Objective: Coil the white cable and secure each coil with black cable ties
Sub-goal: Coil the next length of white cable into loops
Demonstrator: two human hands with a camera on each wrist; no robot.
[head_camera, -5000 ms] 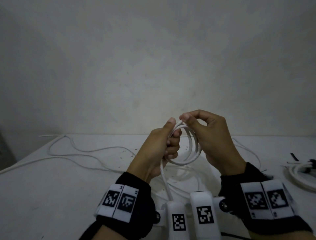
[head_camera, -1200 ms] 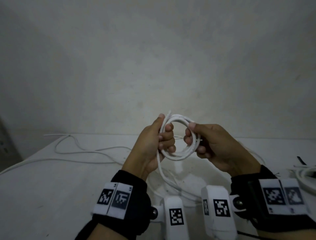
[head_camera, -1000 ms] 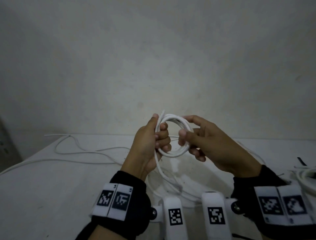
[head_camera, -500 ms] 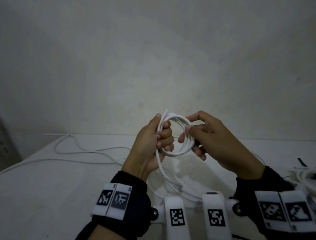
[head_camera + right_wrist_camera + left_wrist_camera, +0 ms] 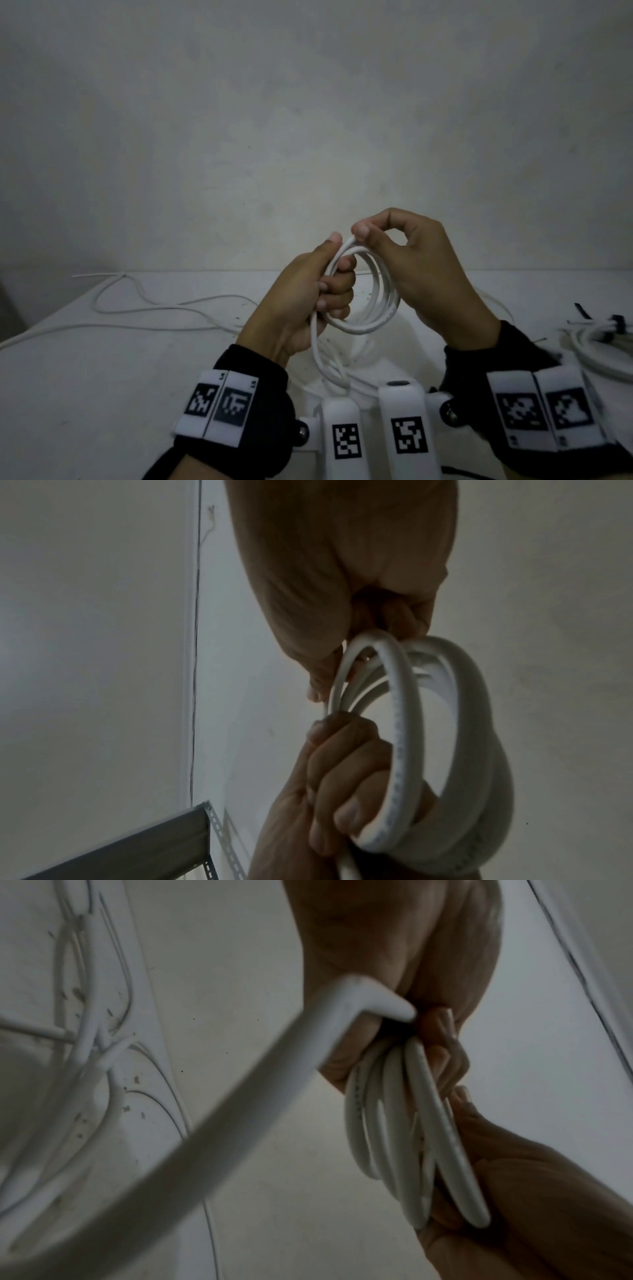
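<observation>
Both my hands, left grip (image 5: pixel 301 294) and right grip (image 5: pixel 421 270), clutch the white cable (image 5: pixel 373 301) coil mid-frame; slack crosses the pale surface (image 5: pixel 102 370) lower left, bare wall (image 5: pixel 308 120) above.

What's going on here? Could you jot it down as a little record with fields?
Activity: coiling a white cable in the air above a table
Left hand: grips one side of the coil
Right hand: pinches the top of the coil
Loose cable: trails down onto the table
Far right: another coil bound by a black tie
Ties on held coil: none visible
</observation>
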